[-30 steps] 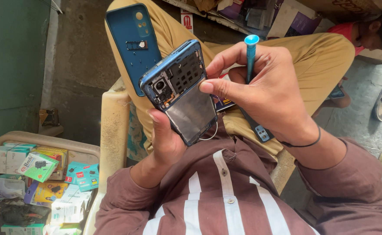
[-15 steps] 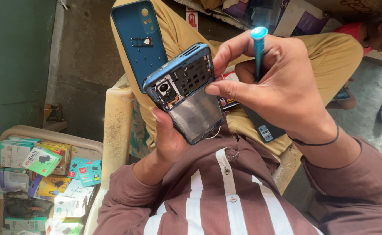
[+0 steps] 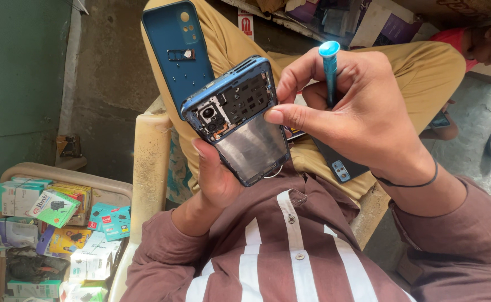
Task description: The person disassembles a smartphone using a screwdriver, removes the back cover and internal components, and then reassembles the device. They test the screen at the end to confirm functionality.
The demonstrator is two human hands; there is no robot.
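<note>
step: I read this as mid-teardown of an opened phone (image 3: pixel 237 120), back already off, internals and battery exposed; screwdriver work on the upper board looks like the step in hand.
left hand (image 3: pixel 215 176): wrapped around the phone from below, fingers closed on its edge, holding it tilted up over the lap.
right hand (image 3: pixel 363 120): closed around a blue-handled screwdriver (image 3: pixel 329 70), cap end up; the thumb reaches across to touch the phone's right edge. I can't see the tip, the fingers hide it.
phone location: in the air above the tan trousers (image 3: pixel 240 39), camera end toward the upper left.
back cover (image 3: pixel 179 53): blue, lying on the left thigh, inner side up, just beside the phone.
second phone (image 3: pixel 335 162): dark, resting on the lap under the right hand.
side clutter: small coloured boxes (image 3: pixel 50 223) stacked on a chair at lower left.
next move, my call: seat the tip square in a screw head, keep the left grip steady, light pressure so it doesn't slip onto the board.
</note>
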